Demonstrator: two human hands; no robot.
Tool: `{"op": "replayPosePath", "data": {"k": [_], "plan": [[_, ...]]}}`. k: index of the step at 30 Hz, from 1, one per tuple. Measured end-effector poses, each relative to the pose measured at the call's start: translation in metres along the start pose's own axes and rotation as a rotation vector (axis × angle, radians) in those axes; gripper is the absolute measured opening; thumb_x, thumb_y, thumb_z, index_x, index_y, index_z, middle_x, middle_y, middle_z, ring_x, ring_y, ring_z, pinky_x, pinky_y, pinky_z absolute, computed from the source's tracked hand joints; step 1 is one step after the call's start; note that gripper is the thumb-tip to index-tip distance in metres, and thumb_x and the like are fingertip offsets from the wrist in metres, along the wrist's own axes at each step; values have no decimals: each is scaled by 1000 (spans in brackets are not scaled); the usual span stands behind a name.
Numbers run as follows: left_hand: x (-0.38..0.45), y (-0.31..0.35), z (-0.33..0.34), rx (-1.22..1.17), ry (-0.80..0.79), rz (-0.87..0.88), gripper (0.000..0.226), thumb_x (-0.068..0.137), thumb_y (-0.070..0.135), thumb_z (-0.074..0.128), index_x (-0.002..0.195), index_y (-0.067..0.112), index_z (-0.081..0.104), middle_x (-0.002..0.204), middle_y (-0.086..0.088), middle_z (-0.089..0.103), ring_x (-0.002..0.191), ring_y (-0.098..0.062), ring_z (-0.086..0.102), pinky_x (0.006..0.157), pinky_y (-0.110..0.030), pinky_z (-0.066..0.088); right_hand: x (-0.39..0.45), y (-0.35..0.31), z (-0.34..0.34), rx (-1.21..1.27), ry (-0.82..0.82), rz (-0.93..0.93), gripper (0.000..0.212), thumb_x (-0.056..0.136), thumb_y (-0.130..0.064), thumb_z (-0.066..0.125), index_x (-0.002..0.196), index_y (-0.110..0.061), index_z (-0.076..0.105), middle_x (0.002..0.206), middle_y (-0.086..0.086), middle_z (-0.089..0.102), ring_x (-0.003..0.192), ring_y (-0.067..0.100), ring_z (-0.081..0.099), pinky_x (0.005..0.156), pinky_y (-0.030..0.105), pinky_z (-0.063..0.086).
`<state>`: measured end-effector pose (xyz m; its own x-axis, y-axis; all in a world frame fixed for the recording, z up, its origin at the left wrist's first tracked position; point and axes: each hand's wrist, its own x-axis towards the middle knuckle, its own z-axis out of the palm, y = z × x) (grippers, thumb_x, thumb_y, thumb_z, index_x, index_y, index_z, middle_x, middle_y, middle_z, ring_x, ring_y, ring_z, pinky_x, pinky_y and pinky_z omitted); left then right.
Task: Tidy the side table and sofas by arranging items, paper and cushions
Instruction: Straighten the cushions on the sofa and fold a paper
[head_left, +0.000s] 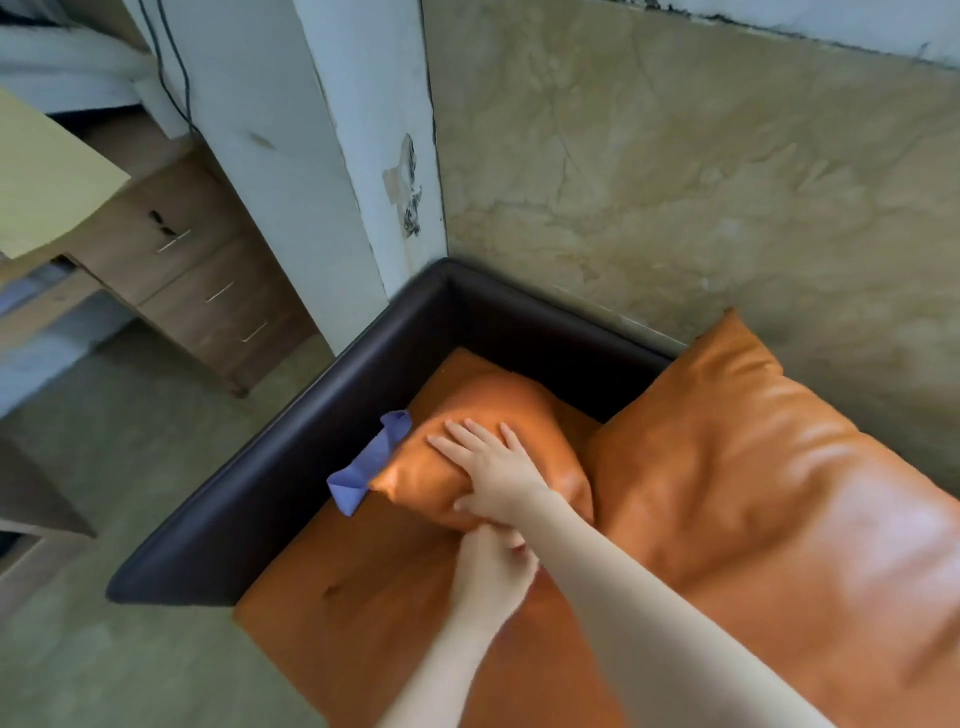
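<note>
We're on the cushion step: right hand (488, 467) flat, fingers spread on small cushion (483, 410) in sofa (291, 467) corner; left hand (493, 566) grips its near edge. Next we seat it upright, probably.

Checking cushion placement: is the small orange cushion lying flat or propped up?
Propped up: the small orange cushion leans into the sofa corner, right hand flat on it.

**Hidden and cut-off parts around the small cushion**

Small cushion (483, 447): near lower edge covered by both hands. Left hand (493, 571) fingertips tucked beneath that edge, grip unclear, possibly curled. Blue cloth (366, 465) at its left side runs partly behind it. Large cushion (753, 493) to its right is cut by the frame edge. Both forearms leave at the bottom.
</note>
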<state>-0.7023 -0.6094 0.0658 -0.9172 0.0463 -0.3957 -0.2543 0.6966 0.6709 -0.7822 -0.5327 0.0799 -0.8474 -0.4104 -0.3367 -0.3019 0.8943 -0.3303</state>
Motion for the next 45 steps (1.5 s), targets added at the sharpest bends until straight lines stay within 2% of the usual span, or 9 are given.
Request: {"op": "replayPosePath", "data": {"k": [3, 7, 12, 17, 23, 28, 32, 39, 45], "plan": [[4, -51, -48, -123, 304, -98, 20, 83, 13, 62, 66, 14, 72, 62, -4, 68, 64, -22, 64, 58, -31, 44, 1, 10, 22, -61, 25, 8, 83, 87, -45, 55, 148, -40, -2, 158, -9, -6, 145, 12, -7, 115, 44, -8], [67, -124, -96, 118, 581, -109, 21, 84, 1, 58, 100, 3, 71, 95, -16, 69, 90, -39, 61, 72, -38, 45, 9, 10, 36, 24, 97, 115, 82, 75, -78, 6, 147, -41, -5, 158, -8, -12, 144, 13, -16, 114, 41, -14], [145, -186, -92, 630, 159, -78, 52, 95, 22, 47, 146, 20, 34, 154, -11, 27, 140, -29, 26, 106, -43, 31, 9, 8, 55, -7, 237, 175, 69, 83, -69, -4, 146, -41, -5, 153, -10, -16, 144, 15, -14, 114, 40, -16], [177, -218, -56, 781, -116, -91, 53, 100, 24, 34, 150, 29, 18, 160, -8, 3, 146, -25, 5, 114, -41, 17, 12, 7, 84, -87, 332, 150, 64, 94, -63, 11, 149, -32, 19, 156, 2, 19, 144, 24, 14, 114, 48, 5], [193, -244, -30, 961, -307, -125, 53, 102, 22, 24, 152, 25, 7, 159, -8, -12, 147, -28, -10, 116, -48, 1, 18, 10, 98, -109, 338, 134, 64, 93, -64, 13, 147, -31, 24, 155, 4, 22, 143, 24, 16, 113, 49, 9], [204, -256, -21, 984, -354, -211, 60, 98, 23, 30, 152, 24, 5, 160, -5, -5, 146, -30, -7, 116, -49, 1, 21, 12, 106, -109, 360, 135, 63, 93, -63, 13, 147, -32, 22, 155, 4, 22, 143, 24, 15, 113, 48, 8], [208, -251, -21, 1056, -300, -198, 50, 97, 18, 37, 146, 15, 31, 152, -6, 27, 143, -24, 17, 115, -43, 14, 22, 13, 110, -124, 368, 133, 63, 93, -63, 16, 147, -32, 21, 155, 3, 22, 143, 23, 14, 113, 48, 7], [190, -199, -76, 63, 434, -143, 22, 87, 1, 56, 104, 3, 71, 103, -18, 70, 100, -37, 62, 87, -36, 43, 18, 6, 100, -106, 286, 164, 63, 94, -62, 14, 147, -31, 26, 154, 3, 27, 143, 23, 19, 113, 46, 7], [134, -67, -150, -308, 475, 149, 13, 83, -7, 61, 93, -5, 68, 99, 13, 71, 80, -3, 61, 73, -17, 45, 0, -13, 49, 141, 149, 188, 65, 92, -51, 42, 149, -34, 16, 159, -5, 4, 146, 16, -2, 115, 33, -11]]}}
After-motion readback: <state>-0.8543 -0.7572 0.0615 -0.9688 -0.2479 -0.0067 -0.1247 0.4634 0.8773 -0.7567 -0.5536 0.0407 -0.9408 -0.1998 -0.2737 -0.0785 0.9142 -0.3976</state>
